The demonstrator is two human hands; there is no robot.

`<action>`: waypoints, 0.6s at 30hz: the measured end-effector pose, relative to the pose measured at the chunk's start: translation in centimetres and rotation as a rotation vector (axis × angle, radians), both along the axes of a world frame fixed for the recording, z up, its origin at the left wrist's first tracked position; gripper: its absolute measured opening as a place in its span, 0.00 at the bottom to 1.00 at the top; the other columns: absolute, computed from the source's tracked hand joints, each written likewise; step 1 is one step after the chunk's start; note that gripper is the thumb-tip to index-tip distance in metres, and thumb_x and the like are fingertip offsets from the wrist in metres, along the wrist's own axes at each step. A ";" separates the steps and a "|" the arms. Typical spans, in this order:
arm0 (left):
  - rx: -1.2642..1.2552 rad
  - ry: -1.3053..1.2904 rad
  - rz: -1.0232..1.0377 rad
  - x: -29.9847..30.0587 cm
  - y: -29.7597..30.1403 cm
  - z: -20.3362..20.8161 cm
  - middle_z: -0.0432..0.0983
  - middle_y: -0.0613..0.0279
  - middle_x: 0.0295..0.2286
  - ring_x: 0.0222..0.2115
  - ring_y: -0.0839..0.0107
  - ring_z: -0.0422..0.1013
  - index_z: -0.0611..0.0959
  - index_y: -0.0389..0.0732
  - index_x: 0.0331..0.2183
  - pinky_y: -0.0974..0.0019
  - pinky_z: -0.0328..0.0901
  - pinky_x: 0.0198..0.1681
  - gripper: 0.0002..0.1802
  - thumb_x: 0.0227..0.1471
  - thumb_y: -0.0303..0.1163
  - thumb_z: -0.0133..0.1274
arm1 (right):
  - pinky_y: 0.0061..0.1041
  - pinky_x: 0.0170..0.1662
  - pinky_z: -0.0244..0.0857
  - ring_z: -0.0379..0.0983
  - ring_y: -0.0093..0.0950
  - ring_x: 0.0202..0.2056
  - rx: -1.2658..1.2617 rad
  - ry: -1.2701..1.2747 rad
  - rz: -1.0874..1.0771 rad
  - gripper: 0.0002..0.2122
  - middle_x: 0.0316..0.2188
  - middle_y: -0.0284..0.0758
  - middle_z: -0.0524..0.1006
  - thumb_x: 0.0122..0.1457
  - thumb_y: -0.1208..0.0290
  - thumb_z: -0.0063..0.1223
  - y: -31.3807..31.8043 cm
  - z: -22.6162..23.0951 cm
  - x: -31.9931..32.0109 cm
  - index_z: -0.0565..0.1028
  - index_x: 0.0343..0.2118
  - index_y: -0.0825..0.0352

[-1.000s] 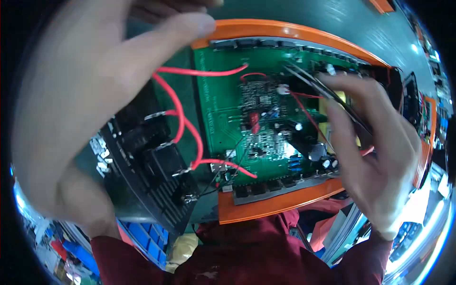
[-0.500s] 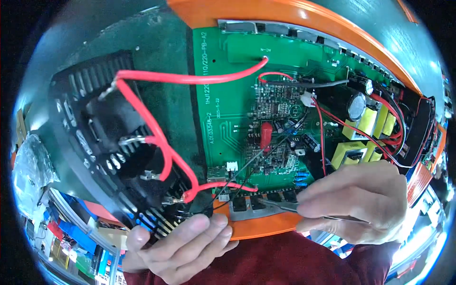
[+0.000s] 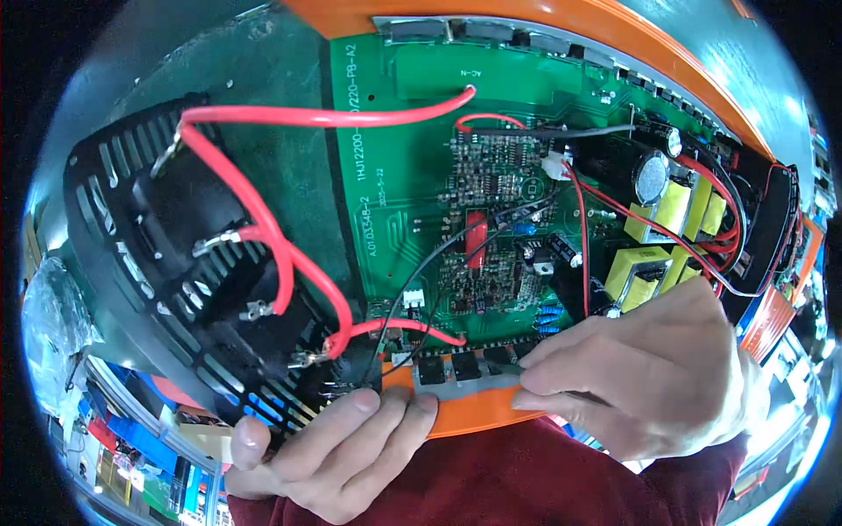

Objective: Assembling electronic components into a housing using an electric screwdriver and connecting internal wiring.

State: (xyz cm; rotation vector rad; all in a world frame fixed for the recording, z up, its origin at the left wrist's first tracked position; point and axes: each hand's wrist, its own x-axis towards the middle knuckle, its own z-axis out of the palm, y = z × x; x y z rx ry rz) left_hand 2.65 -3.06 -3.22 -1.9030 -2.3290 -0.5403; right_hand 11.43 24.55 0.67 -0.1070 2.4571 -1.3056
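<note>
Green circuit board (image 3: 399, 149) fills the centre of the frame. Nearest, in the lower left, the left hand (image 3: 338, 460) lies palm up, fingers loosely curled toward the upper right, thumb set well apart at the left; it is at the lower edge of a black slotted panel (image 3: 189, 320), and whether it grips that edge I cannot tell. In the lower right, the right hand (image 3: 649, 377) reaches in with its back up and knuckles raised, thumb and index fingertip drawn close by the near orange wall (image 3: 478, 415); what, if anything, they pinch I cannot tell. Its other fingers are mostly hidden, and it covers the right part of the metal strip (image 3: 491, 383), where 3 black transistor packages show left of the fingertips. Thick red wires (image 3: 307, 118) loop from the panel to the board, and thin black leads cross the board's middle. Right of centre, yellow transformers (image 3: 631, 272) sit partly behind the hand. Across the top, the far orange wall (image 3: 561, 22) is cut off by the frame.
</note>
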 end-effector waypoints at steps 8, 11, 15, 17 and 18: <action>0.026 0.041 -0.007 -0.7 -1.0 -0.7 0.78 0.84 0.22 0.34 0.77 0.71 0.90 0.64 0.29 0.41 0.47 0.69 0.09 0.41 0.50 0.62 | 0.20 0.18 0.70 0.80 0.25 0.19 -0.091 0.178 -0.121 0.09 0.29 0.42 0.84 0.49 0.76 0.73 -1.3 -1.2 0.4 0.82 0.32 0.69; 0.052 0.078 -0.152 -1.9 -1.3 -0.5 0.78 0.84 0.22 0.35 0.78 0.71 0.90 0.64 0.30 0.41 0.46 0.69 0.10 0.41 0.49 0.63 | 0.19 0.18 0.70 0.81 0.26 0.20 -0.165 0.154 -0.205 0.12 0.29 0.45 0.84 0.47 0.78 0.75 -1.6 -0.9 0.5 0.81 0.34 0.71; 0.013 0.062 -0.145 -1.6 -1.4 -0.5 0.78 0.85 0.23 0.35 0.78 0.71 0.90 0.64 0.31 0.42 0.45 0.69 0.10 0.42 0.49 0.63 | 0.19 0.19 0.71 0.81 0.26 0.20 -0.124 0.052 -0.116 0.11 0.29 0.42 0.85 0.48 0.76 0.74 -1.9 -1.0 -0.6 0.81 0.34 0.69; 0.027 0.044 -0.132 -1.5 -1.4 -0.5 0.79 0.85 0.25 0.36 0.78 0.71 0.90 0.64 0.32 0.41 0.44 0.69 0.11 0.43 0.49 0.63 | 0.19 0.19 0.71 0.81 0.27 0.20 -0.108 0.029 -0.095 0.11 0.29 0.41 0.85 0.49 0.76 0.74 -1.8 -0.8 -1.0 0.81 0.34 0.69; 0.028 0.042 -0.131 -1.6 -1.4 -0.5 0.79 0.85 0.25 0.36 0.78 0.71 0.90 0.64 0.32 0.41 0.44 0.69 0.11 0.43 0.49 0.63 | 0.19 0.19 0.71 0.81 0.27 0.20 -0.104 0.001 -0.055 0.11 0.29 0.39 0.85 0.49 0.76 0.74 -1.7 -0.7 -1.3 0.81 0.33 0.69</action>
